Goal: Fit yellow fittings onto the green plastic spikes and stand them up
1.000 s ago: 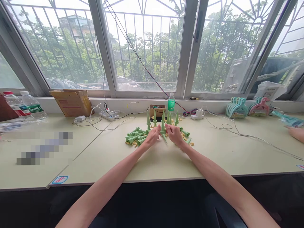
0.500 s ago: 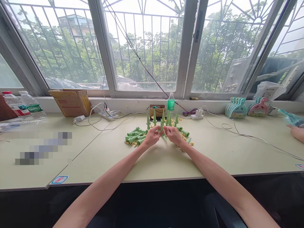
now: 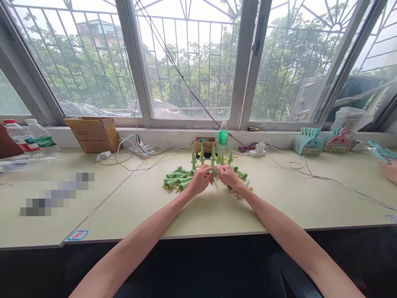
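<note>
Above the table's middle, my left hand point(image 3: 201, 179) pinches a green plastic watering spike point(image 3: 214, 169), its fingers closed near the cone. My right hand point(image 3: 228, 175) is closed at the same spike's other side, with its fingertips against it. Whether a small yellow piece is between the right fingers is hidden. Several green spikes point(image 3: 194, 158) stand upright with points up just behind my hands. To the left, more green spikes point(image 3: 175, 179) lie in a heap. Small yellow plastic pieces point(image 3: 238, 194) are scattered under and beside my right wrist.
Behind the spikes are a small cardboard box point(image 3: 205, 145) and a green-labelled bottle point(image 3: 223, 133). White cables point(image 3: 297, 166) and a power strip point(image 3: 142, 150) lie along the back. At far right, another person's hand point(image 3: 389, 170) is by a teal item point(image 3: 382, 152). Hangers point(image 3: 308, 141) stand nearby.
The spike between my hands has dropped slightly and shows less of its cone. My left fingers have loosened a little and spread. The other person's hand at far right has moved slightly right.
</note>
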Tool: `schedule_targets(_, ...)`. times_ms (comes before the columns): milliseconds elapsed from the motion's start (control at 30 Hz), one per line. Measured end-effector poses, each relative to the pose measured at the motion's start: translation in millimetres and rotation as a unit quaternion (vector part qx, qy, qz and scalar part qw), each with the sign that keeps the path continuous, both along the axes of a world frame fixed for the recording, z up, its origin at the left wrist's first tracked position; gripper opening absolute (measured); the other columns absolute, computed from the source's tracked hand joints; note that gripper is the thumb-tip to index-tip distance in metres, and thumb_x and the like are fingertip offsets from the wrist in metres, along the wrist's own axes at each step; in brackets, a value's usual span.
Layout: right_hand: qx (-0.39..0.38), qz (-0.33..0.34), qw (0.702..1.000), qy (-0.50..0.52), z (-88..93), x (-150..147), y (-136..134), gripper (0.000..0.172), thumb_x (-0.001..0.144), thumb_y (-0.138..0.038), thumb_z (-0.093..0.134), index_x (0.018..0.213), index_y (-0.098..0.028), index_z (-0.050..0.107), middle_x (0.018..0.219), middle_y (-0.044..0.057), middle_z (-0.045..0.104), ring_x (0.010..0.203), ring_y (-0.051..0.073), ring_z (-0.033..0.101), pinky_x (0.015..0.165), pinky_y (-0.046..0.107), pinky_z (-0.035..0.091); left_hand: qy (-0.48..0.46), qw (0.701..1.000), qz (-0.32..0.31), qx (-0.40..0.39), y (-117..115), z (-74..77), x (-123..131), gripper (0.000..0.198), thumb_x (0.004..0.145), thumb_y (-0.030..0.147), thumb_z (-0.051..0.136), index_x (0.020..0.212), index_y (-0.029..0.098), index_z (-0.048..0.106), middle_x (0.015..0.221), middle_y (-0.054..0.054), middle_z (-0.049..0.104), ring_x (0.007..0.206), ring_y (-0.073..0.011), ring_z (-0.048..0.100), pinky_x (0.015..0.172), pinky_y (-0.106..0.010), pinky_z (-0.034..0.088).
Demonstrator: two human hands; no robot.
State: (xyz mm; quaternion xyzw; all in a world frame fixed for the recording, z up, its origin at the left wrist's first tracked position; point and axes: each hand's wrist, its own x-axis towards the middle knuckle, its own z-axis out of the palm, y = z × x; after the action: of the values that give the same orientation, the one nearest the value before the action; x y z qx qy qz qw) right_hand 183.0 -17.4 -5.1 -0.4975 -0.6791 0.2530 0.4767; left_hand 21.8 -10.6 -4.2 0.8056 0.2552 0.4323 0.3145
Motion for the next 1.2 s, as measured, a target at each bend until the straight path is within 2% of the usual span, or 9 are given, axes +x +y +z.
schedule_targets(200, 0.022, -0.025, 0.998, -0.045, 3.7, 0, -2, 0.049, 0.088, -0.043, 0.035, 0.045, -0.021, 0.030, 0.036, -0.004, 0.031, 0.037, 0.008, 0.027, 0.044, 0.024, 0.024, -0.022, 0.999, 0.002, -0.031, -2, 1.4, 2, 0.040, 0.081, 0.053, 0.059, 0.068, 0.015, 0.058, 0.081, -0.003, 0.053, 0.053, -0.0107, 0.058, 0.051, -0.029, 0.051)
schedule_targets(400, 0.030, -0.009, 0.997, -0.073, 3.3, 1, -3, 0.047, 0.089, -0.043, 0.034, 0.048, -0.021, 0.030, 0.041, -0.004, 0.029, 0.043, 0.009, 0.026, 0.047, 0.025, 0.023, -0.075, 0.978, -0.068, -0.185, -4, 4.5, 0, 0.041, 0.073, 0.052, 0.069, 0.065, 0.014, 0.053, 0.056, 0.000, 0.054, 0.050, -0.0125, 0.056, 0.049, -0.028, 0.046)
schedule_targets(500, 0.059, -0.004, 0.995, -0.079, 3.1, 1, -4, 0.046, 0.090, -0.045, 0.033, 0.052, -0.021, 0.026, 0.045, -0.005, 0.025, 0.047, 0.009, 0.023, 0.048, 0.025, 0.021, -0.115, 0.948, -0.104, -0.277, -2, 4.3, -3, 0.037, 0.072, 0.045, 0.073, 0.069, 0.012, 0.057, 0.056, 0.001, 0.051, 0.052, -0.0099, 0.054, 0.049, -0.024, 0.045)
schedule_targets(633, 0.123, 0.015, 0.989, -0.079, 2.9, 0, -6, 0.044, 0.092, -0.046, 0.032, 0.058, -0.020, 0.023, 0.053, -0.005, 0.022, 0.052, 0.009, 0.020, 0.050, 0.026, 0.019, -0.165, 0.878, -0.158, -0.420, 6, 0.0, -9, 0.027, 0.073, 0.032, 0.076, 0.082, 0.010, 0.062, 0.061, 0.003, 0.050, 0.052, -0.0032, 0.048, 0.051, -0.016, 0.042)
schedule_targets(733, 0.148, 0.035, 0.985, -0.084, 1.8, 0, -6, 0.045, 0.094, -0.047, 0.031, 0.059, -0.020, 0.022, 0.055, -0.005, 0.022, 0.052, 0.009, 0.019, 0.050, 0.026, 0.019, -0.186, 0.848, -0.180, -0.462, 9, -2.2, -11, 0.023, 0.074, 0.025, 0.076, 0.085, 0.010, 0.063, 0.062, 0.004, 0.049, 0.053, -0.0011, 0.048, 0.053, -0.013, 0.042)
schedule_targets(800, 0.149, 0.036, 0.984, -0.086, 0.7, 0, -5, 0.046, 0.094, -0.048, 0.031, 0.059, -0.020, 0.023, 0.054, -0.005, 0.023, 0.052, 0.009, 0.019, 0.050, 0.026, 0.019, -0.176, 0.856, -0.180, -0.451, 9, -2.0, -12, 0.023, 0.075, 0.026, 0.075, 0.085, 0.010, 0.062, 0.063, 0.004, 0.048, 0.053, -0.0016, 0.049, 0.053, -0.014, 0.042)
schedule_targets(1067, 0.138, 0.001, 0.987, -0.087, 1.5, -2, -4, 0.047, 0.092, -0.048, 0.033, 0.055, -0.020, 0.024, 0.053, -0.004, 0.022, 0.051, 0.009, 0.020, 0.050, 0.026, 0.020, -0.125, 0.930, -0.151, -0.310, 4, -1.1, -8, 0.031, 0.078, 0.041, 0.069, 0.079, 0.012, 0.061, 0.062, 0.003, 0.048, 0.053, -0.0060, 0.049, 0.050, -0.021, 0.042)
schedule_targets(1200, 0.122, -0.011, 0.988, -0.096, 1.2, -2, -3, 0.046, 0.091, -0.044, 0.033, 0.052, -0.020, 0.026, 0.051, -0.005, 0.022, 0.050, 0.009, 0.021, 0.049, 0.025, 0.021, -0.080, 0.973, -0.095, -0.194, 5, -4.4, -5, 0.033, 0.082, 0.045, 0.063, 0.074, 0.013, 0.057, 0.059, 0.002, 0.050, 0.050, -0.0083, 0.052, 0.048, -0.023, 0.045)
